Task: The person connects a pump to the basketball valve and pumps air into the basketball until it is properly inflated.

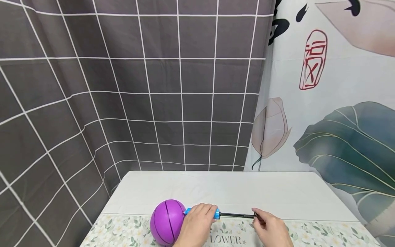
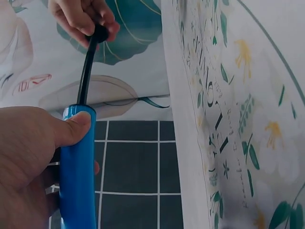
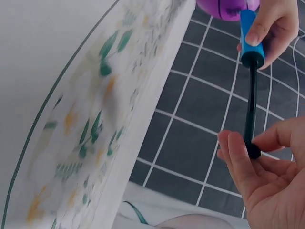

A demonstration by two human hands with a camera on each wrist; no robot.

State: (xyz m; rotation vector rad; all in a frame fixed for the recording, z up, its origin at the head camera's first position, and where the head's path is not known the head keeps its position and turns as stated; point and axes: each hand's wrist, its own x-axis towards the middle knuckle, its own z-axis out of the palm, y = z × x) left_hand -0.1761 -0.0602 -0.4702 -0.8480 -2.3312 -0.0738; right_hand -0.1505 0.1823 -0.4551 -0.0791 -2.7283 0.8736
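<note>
A purple ball (image 1: pixel 168 222) with black lines sits at the left of the table, its side against the nozzle end of a blue hand pump (image 1: pixel 217 214). My left hand (image 1: pixel 199 223) grips the pump's blue barrel, thumb along it in the left wrist view (image 2: pixel 78 167). The black rod (image 1: pixel 236 215) is drawn well out of the barrel toward the right. At its far end my right hand (image 1: pixel 271 228) pinches the black end knob (image 3: pixel 253 151) between thumb and fingers. The exact join of nozzle and ball is too small to tell.
The white table (image 1: pixel 222 192) has a floral cloth band (image 1: pixel 324 233) with printed lettering along its near part. Behind stands a dark grey curtain (image 1: pixel 197 75) with white grid lines. A white curtain (image 1: pixel 287 75) with leaf prints hangs at the right.
</note>
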